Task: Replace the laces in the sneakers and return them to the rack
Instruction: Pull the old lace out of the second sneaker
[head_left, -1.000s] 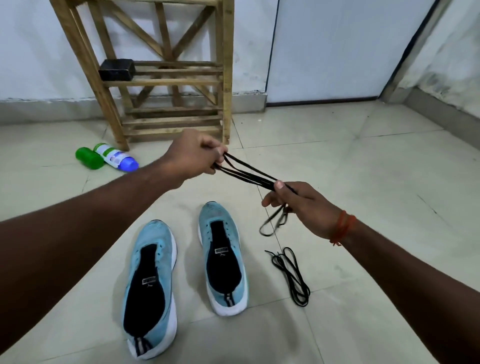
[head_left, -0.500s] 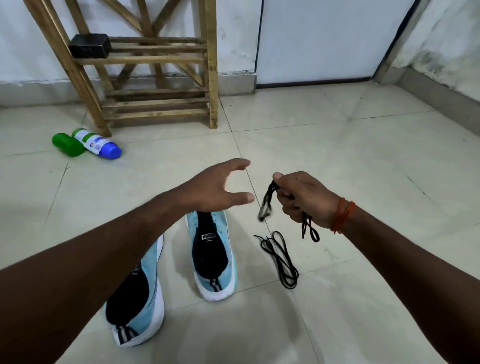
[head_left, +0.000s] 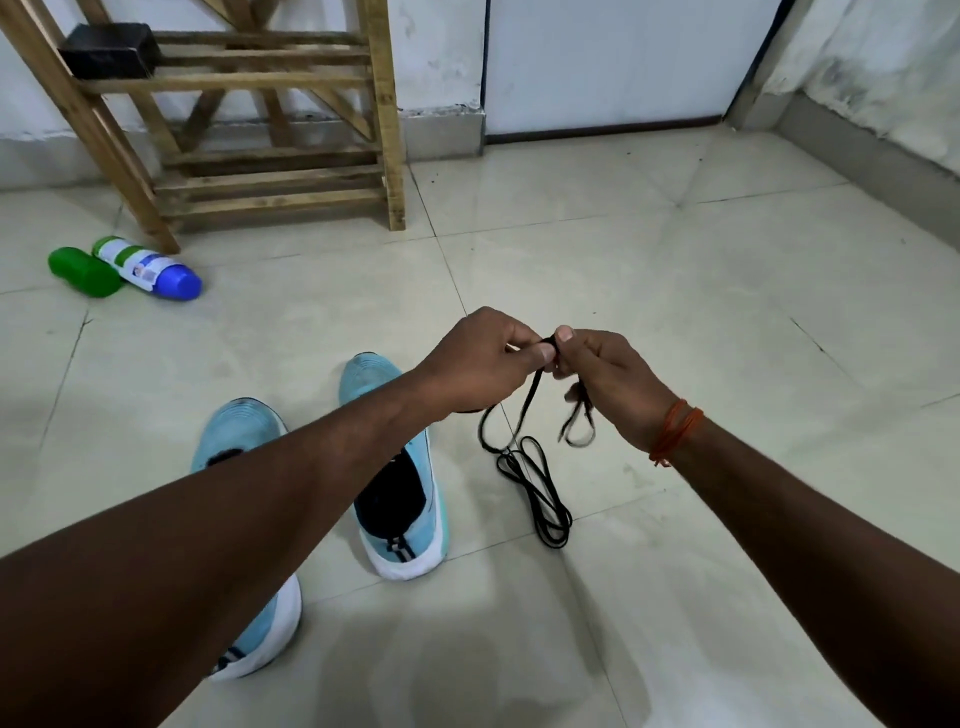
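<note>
Above a glossy tiled floor (head_left: 675, 291), both forearms reach forward and the hands meet. The left hand (head_left: 483, 358) and right hand (head_left: 608, 384) each pinch a flat black lace (head_left: 530, 402), its loops dangling. Half a second ago the left hand was spread and apart from it. A second lace (head_left: 540, 493) lies coiled beside the pale-blue knit right sneaker (head_left: 410, 499) and left sneaker (head_left: 239, 431). The slatted wooden rack (head_left: 270, 78) stands behind.

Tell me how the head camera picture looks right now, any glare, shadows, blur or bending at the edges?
Head view: soft, even light, a mild sheen on the tiled floor, no harsh glare; faint shadows under the forearms; the wide lens tilts the right edge of the door and the post of the wooden rack; left hand, right hand and the black lace they pinch look sharp.
</note>
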